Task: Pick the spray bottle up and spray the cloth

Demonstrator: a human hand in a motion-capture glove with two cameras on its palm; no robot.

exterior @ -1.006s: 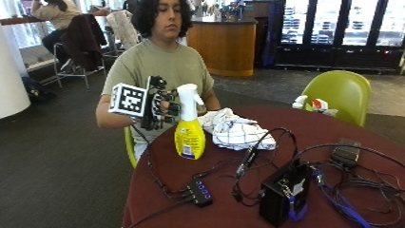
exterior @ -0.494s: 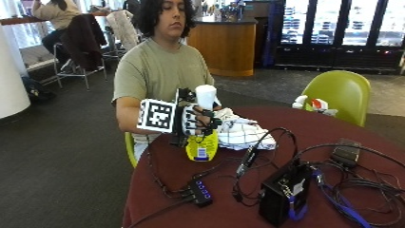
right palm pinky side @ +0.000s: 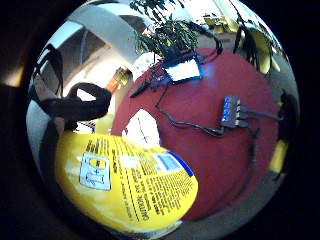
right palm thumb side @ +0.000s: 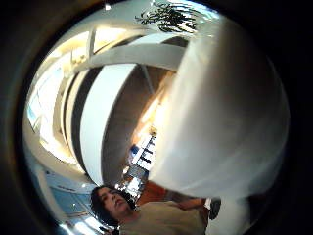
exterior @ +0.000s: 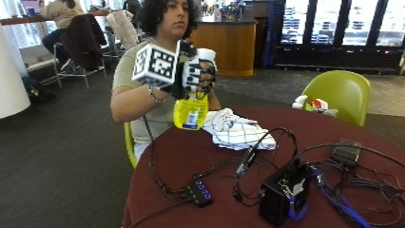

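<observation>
While the round dark-red table (exterior: pixel 190 156) fills the foreground of a café-like room with a wooden counter (exterior: pixel 233 45) and glass-doored coolers behind, the seated person's gloved right hand (exterior: pixel 193 76) is raised to chest height, fingers curled around the neck of the yellow spray bottle (exterior: pixel 190 110), which hangs clear above the table. Just below and beside that hand, the white checked cloth (exterior: pixel 237 132) lies crumpled on the table.

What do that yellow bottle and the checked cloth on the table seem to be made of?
The spray bottle looks like glossy yellow plastic, judging by its sheen and printed label. The cloth seems a soft woven fabric, likely cotton: it lies crumpled in folds, white with dark check lines.
</observation>
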